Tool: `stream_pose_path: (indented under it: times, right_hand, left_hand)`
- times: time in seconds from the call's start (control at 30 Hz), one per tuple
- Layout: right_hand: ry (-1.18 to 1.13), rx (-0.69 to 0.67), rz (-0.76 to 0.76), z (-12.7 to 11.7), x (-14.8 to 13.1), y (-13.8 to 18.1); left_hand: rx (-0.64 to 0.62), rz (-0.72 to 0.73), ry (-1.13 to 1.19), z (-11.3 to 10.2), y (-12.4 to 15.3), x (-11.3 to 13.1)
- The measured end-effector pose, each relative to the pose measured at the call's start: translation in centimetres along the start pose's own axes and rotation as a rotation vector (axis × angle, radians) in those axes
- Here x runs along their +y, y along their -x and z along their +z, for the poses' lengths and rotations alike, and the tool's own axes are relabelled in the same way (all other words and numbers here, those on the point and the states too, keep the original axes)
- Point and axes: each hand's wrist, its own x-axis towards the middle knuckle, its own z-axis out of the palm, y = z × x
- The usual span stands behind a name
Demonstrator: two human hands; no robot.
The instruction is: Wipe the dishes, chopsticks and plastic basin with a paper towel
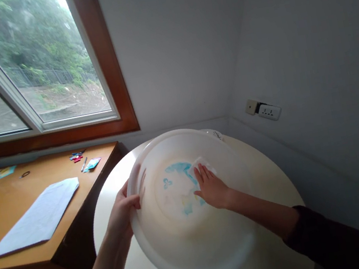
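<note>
Thumb inside and fingers outside, the left hand (125, 209) clamps the rim of a translucent basin (185, 245) over a round white counter (270, 165); the right hand (213, 189), fingers slightly apart, rests on a white wipe (206, 162) inside. Dark marks (217, 135) behind are illegible.

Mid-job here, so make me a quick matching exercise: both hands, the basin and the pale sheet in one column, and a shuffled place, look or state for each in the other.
1. basin
2. left hand
3. right hand
4. pale sheet

A. laid on a white wipe inside the basin
B. lying on the brown desk
C. whitish, with blue marks on its bottom
D. gripping the basin's edge

Pairs: 1-C, 2-D, 3-A, 4-B
</note>
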Motion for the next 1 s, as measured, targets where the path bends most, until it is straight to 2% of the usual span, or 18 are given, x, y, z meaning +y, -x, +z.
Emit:
stream_pose_path:
  times: [0.13,0.23,0.3,0.4,0.53,0.6,0.7,0.77,0.87,0.93,1.0]
  right_hand:
    - [-0.083,-0.148,-0.005,1.0,-0.6,3.7]
    - [-0.183,-0.18,-0.111,-0.2,-1.9,4.5]
    - [-0.223,-0.144,-0.171,-1.5,-2.9,3.8]
    - [-0.204,-0.044,-0.181,-3.2,-4.5,1.4]
    - [-0.185,0.095,-0.227,-4.3,-6.9,-1.5]
    - [-0.202,0.145,-0.331,-4.4,-8.1,-1.8]
    - [-0.229,0.153,-0.535,-4.5,-9.2,-0.5]
    - [-0.231,0.089,-0.658,-4.4,-9.0,1.2]
    - [-0.227,-0.095,-0.807,-4.1,-7.4,3.9]
    - [-0.236,-0.212,-0.836,-3.9,-5.9,5.3]
    - [-0.237,-0.313,-0.782,-3.6,-4.3,6.4]
  left_hand:
    - [0.011,0.004,-0.024,0.2,0.0,0.1]
    - [0.004,0.021,-0.032,0.6,0.1,0.2]
    - [-0.014,0.037,-0.032,0.9,0.2,0.3]
    - [-0.039,0.047,-0.047,1.3,0.4,0.4]
    - [-0.055,0.055,-0.057,1.8,0.7,0.6]
    - [-0.049,0.064,-0.055,2.0,0.7,0.7]
    - [-0.022,0.07,-0.061,2.0,0.6,0.8]
    - [0.001,0.067,-0.066,1.9,0.4,0.8]
    - [0.017,0.051,-0.066,1.5,0.3,0.8]
    - [0.012,0.041,-0.065,1.2,0.3,0.7]
    - [0.002,0.035,-0.067,0.9,0.3,0.6]
